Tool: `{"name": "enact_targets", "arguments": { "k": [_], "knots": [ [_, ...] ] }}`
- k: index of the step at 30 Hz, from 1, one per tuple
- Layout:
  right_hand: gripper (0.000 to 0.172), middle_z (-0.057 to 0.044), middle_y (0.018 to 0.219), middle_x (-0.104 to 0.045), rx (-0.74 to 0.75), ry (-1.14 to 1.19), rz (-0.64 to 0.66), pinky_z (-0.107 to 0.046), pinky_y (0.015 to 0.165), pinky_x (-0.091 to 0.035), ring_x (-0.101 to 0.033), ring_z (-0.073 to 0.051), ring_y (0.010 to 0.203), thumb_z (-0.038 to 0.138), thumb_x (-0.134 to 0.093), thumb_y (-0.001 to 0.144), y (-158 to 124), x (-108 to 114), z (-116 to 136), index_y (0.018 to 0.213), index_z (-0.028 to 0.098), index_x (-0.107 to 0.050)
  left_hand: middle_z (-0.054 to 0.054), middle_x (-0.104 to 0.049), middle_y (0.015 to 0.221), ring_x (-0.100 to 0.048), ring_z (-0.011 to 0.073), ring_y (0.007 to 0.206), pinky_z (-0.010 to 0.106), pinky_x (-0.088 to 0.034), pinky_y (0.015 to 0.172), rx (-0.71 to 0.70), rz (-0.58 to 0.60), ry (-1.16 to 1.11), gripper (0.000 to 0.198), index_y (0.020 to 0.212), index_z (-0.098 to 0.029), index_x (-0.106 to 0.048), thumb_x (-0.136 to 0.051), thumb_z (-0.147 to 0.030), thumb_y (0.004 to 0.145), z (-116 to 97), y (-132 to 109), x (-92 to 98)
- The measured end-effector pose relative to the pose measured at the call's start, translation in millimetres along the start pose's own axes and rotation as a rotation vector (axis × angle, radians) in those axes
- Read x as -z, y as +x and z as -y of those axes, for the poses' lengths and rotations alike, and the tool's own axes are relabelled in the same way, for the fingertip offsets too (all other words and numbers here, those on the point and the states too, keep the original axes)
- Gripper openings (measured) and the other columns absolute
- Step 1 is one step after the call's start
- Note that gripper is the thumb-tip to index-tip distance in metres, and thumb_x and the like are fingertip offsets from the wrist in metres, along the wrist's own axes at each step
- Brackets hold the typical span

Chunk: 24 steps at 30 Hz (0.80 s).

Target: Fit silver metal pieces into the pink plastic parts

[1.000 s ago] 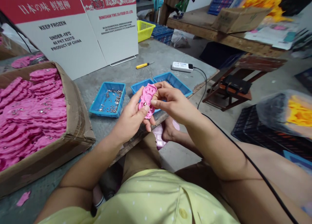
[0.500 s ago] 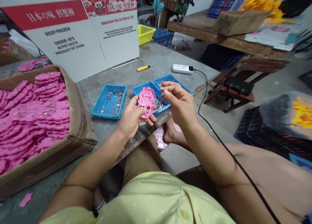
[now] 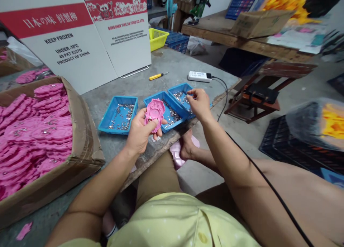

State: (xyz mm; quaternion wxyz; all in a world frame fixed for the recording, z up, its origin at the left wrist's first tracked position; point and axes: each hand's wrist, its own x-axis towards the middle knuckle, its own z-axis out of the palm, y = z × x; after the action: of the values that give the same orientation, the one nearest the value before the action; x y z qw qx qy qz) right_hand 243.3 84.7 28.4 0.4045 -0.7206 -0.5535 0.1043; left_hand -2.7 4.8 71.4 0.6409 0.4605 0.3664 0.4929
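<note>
Upper garment: shirt (image 3: 172, 222), pale yellow-green, printed with small white dots. A front placket runs down the middle, with one round button (image 3: 202, 235) visible in matching yellow and a stitched seam alongside it.

Lower garment: shorts (image 3: 158, 175), plain brown; the right thigh is bare beyond the hem.

Forearms are uncovered down to the left hand (image 3: 139, 132) and right hand (image 3: 199, 104).

Footwear: a pink sandal (image 3: 176, 152) under a bare foot (image 3: 188, 146). A white cuff (image 3: 110, 229) with a dark stripe shows low beside the shirt; what it belongs to is unclear.

A thin black cable (image 3: 268, 189) lies along the right arm.
</note>
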Motion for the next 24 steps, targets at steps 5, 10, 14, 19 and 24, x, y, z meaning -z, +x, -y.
{"name": "enact_targets", "arguments": {
  "k": [5, 10, 14, 19, 24],
  "knots": [
    [0.041, -0.021, 0.137, -0.073, -0.079, -0.506, 0.405, -0.037, 0.104, -0.052, -0.069, -0.033, 0.124, 0.012, -0.062, 0.09, 38, 0, -8, 0.127, 0.013, -0.078, 0.0, -0.078, 0.076, -0.058, 0.0083, 0.044, 0.018, -0.036, 0.039, -0.098, -0.076, 0.026, 0.039, 0.1, -0.02, -0.053, -0.079, -0.03, 0.072, 1, 5, 3.3],
    [0.033, -0.018, 0.126, -0.079, -0.059, -0.644, 0.647, -0.028, 0.09, -0.052, -0.074, -0.028, 0.113, 0.012, -0.062, 0.09, 44, -16, -9, 0.116, 0.015, -0.082, -0.001, -0.078, 0.08, -0.059, 0.0089, 0.046, 0.02, -0.037, 0.04, -0.107, -0.174, -0.016, 0.038, 0.1, -0.021, -0.053, -0.077, -0.03, 0.071, 4, 11, 6.4],
    [0.036, -0.022, 0.127, -0.078, -0.063, -0.636, 0.615, -0.03, 0.091, -0.053, -0.074, -0.029, 0.114, 0.014, -0.057, 0.093, 39, -19, -8, 0.12, 0.012, -0.08, 0.0, -0.078, 0.082, -0.06, 0.0089, 0.049, 0.02, -0.036, 0.042, -0.106, -0.209, -0.041, 0.035, 0.099, -0.021, -0.054, -0.075, -0.029, 0.072, 7, 13, 8.8],
    [0.039, -0.024, 0.128, -0.077, -0.07, -0.622, 0.507, -0.034, 0.097, -0.054, -0.073, -0.034, 0.12, 0.011, -0.058, 0.09, 39, -11, -7, 0.121, 0.009, -0.08, 0.0, -0.078, 0.082, -0.061, 0.0096, 0.049, 0.021, -0.038, 0.042, -0.093, -0.189, -0.063, 0.036, 0.1, -0.021, -0.054, -0.075, -0.029, 0.071, 6, 13, 8.7],
    [0.036, -0.022, 0.126, -0.078, -0.092, -0.539, 0.414, -0.035, 0.099, -0.054, -0.072, -0.035, 0.123, 0.009, -0.059, 0.091, 39, -1, -1, 0.119, 0.011, -0.081, 0.001, -0.078, 0.081, -0.061, 0.0099, 0.049, 0.02, -0.039, 0.042, -0.08, -0.18, -0.061, 0.038, 0.099, -0.02, -0.055, -0.077, -0.031, 0.071, 7, 12, 6.7]
  ]
}}
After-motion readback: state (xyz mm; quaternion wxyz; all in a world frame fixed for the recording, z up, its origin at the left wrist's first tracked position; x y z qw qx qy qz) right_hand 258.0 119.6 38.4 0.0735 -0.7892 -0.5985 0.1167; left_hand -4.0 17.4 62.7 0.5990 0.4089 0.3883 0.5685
